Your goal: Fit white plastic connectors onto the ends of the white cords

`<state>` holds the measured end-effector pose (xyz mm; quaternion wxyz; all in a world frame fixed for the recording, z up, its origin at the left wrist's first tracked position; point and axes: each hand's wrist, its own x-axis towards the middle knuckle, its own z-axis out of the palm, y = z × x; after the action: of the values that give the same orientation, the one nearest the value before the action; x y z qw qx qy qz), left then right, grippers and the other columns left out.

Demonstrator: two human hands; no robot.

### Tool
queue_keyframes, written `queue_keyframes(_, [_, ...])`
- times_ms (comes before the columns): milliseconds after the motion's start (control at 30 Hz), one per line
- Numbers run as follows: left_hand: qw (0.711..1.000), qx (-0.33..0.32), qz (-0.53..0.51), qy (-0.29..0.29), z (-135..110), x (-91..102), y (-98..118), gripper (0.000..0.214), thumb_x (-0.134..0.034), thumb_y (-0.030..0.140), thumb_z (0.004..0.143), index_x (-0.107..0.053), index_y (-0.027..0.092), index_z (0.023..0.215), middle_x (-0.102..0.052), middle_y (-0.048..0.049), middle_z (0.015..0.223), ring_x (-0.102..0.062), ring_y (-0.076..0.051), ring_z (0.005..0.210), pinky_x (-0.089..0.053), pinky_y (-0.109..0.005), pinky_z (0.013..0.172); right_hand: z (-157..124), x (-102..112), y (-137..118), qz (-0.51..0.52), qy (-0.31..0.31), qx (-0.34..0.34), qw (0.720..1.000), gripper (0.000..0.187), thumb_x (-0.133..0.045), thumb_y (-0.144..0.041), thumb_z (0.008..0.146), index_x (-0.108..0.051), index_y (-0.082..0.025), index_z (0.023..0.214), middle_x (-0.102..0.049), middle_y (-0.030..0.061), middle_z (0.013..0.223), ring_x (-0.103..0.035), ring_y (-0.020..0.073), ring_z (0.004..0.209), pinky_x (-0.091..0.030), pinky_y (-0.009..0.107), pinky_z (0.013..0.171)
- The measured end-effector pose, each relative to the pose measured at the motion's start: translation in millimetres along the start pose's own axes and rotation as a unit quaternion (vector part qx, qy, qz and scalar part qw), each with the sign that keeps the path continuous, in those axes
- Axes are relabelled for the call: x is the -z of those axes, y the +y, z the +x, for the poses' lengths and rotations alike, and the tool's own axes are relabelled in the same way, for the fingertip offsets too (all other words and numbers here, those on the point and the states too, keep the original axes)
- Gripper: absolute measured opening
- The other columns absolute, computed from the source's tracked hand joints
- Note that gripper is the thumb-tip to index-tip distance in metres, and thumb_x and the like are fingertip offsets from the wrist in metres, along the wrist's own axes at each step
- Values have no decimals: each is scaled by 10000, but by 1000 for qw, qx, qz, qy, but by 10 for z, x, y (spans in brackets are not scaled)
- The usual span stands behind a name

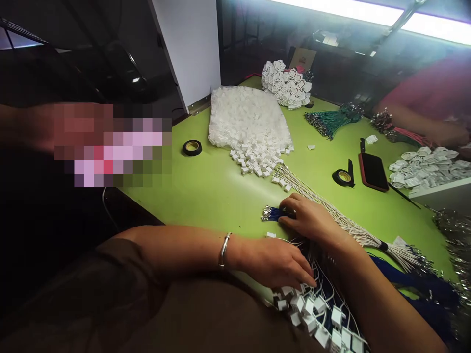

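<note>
My right hand (311,215) is closed around a bundle of blue wires (272,214), whose crimped metal ends stick out to the left past the fingers. Just below it, my left hand (277,262), with a silver bracelet at the wrist, is curled over white wires, its fingertips together and partly hidden. Those wires end in white plastic connectors (309,306), which hang in a cluster at the table's near edge. A loose white connector (271,235) lies above my left hand. Behind my right hand, a long bundle of white wires (324,206) runs diagonally across the green table.
A plastic bag (246,108) spills white connectors (257,159). Tape rolls (192,147) (344,177), a phone (373,171) and green wires (333,120) lie around. White parts (430,166) are heaped at right. Another person's arm (415,120) reaches in; a blurred person's hand (73,127) is at left.
</note>
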<state>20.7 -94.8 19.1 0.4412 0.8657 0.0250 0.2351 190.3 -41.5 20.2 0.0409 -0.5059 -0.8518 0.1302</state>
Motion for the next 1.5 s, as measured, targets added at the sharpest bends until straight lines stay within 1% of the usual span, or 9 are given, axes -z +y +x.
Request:
queue_keyframes(267, [999,3,-34,-9,92,-131,29,163,-616,181,773,-748,209,865,-661,-96,1060,-648,-189,970,-458,-174,918,114,-209,44,-25,112,-84,990,152,-561,-324,818,-623,-200,880,-617,51,878,-557,186,780,-385,287,645])
queue_keyframes(400, [993,55,81,72,31,104,-61,275,-461,257,889,-699,166,992,-661,-118,1036,-611,-181,968,-448,-230,926,86,-209,35,20,133,-63,989,174,-522,-331,843,-651,-214,842,-624,41,858,-564,172,764,-396,278,641])
queue_keyframes(467, [956,149,206,149,-16,366,-184,314,-401,273,915,-687,166,991,-657,-119,984,-587,-201,965,-436,-293,920,73,-203,36,49,142,-49,987,173,-513,-303,840,-659,-212,814,-627,36,824,-569,162,747,-410,274,661])
queue_keyframes(567, [845,306,365,243,-97,789,-408,260,-446,278,900,-661,142,953,-609,-134,953,-555,-239,967,-427,-372,893,70,-214,29,31,154,-33,987,170,-505,-271,834,-657,-203,801,-629,43,817,-569,162,742,-408,272,661])
queue_keyframes(633, [776,384,431,255,-146,988,-537,212,-490,246,876,-642,119,952,-580,-140,969,-544,-248,971,-428,-374,875,73,-232,4,-23,159,-34,986,185,-486,-266,842,-649,-194,794,-623,59,832,-556,167,720,-383,276,613])
queue_keyframes(733, [733,461,450,218,-192,1105,-667,185,-484,167,860,-634,108,952,-541,-146,1028,-564,-220,877,-453,-340,762,66,-243,-50,-87,168,-39,981,217,-452,-261,857,-632,-182,765,-606,72,816,-528,162,665,-335,277,553])
queue_keyframes(933, [741,460,441,211,-226,1118,-774,219,-437,95,853,-638,117,937,-512,-138,1038,-561,-197,854,-448,-317,717,22,-171,-105,-51,236,-37,970,191,-452,-238,845,-623,-185,780,-631,64,828,-534,151,655,-371,266,595])
queue_keyframes(1367, [754,456,376,287,-272,1201,-698,252,-497,85,799,-654,171,977,-620,-110,978,-568,-210,892,-445,-327,801,34,-185,-61,118,222,-52,966,172,-504,-293,805,-624,-199,727,-649,33,717,-562,152,660,-415,268,653])
queue_keyframes(1500, [825,370,206,373,-201,1116,-569,236,-522,159,821,-676,153,999,-626,-76,898,-553,-141,752,-449,-273,698,11,-153,-124,187,231,-75,952,141,-547,-284,784,-626,-185,723,-641,14,666,-523,118,552,-415,250,592])
